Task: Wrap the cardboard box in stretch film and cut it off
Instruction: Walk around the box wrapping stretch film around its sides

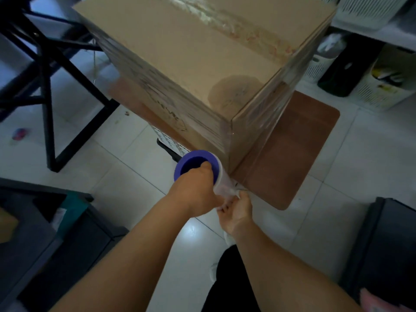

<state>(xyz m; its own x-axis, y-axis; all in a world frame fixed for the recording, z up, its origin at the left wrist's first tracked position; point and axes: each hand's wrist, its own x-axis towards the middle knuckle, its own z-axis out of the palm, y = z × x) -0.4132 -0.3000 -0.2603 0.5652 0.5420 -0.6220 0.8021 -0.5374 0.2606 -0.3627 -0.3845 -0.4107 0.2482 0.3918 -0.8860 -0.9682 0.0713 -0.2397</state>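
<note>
The left hand [195,194] grips one stretch film roll [198,166], with a finger or thumb hooked into its purple core; the rest of the grip is hidden behind the back of the hand. The right hand [236,212] pinches a bunched strip of stretch film [227,190] just below the roll, fingers curled round it; the fingertips are mostly hidden by the film and the left hand. Both hands sit at the near lower corner of the one cardboard box [202,64].

The box stands upright on a brown mat [292,154] on the white tiled floor [112,165]. Its sides look glossy with film already round them, though the layers are hard to count. A strip of tape [236,25] runs across the top, whose far edge is cut off by the frame. Printing on the left side is too blurred to read. Something white and perforated with a black base shows just behind the roll, mostly hidden by the box.

A black table frame [45,75] stands to the left, cut off above. Three white perforated baskets [382,93] show at upper right, none of them whole. A dark cabinet [56,233] lies lower left, another dark box [387,244] lower right.
</note>
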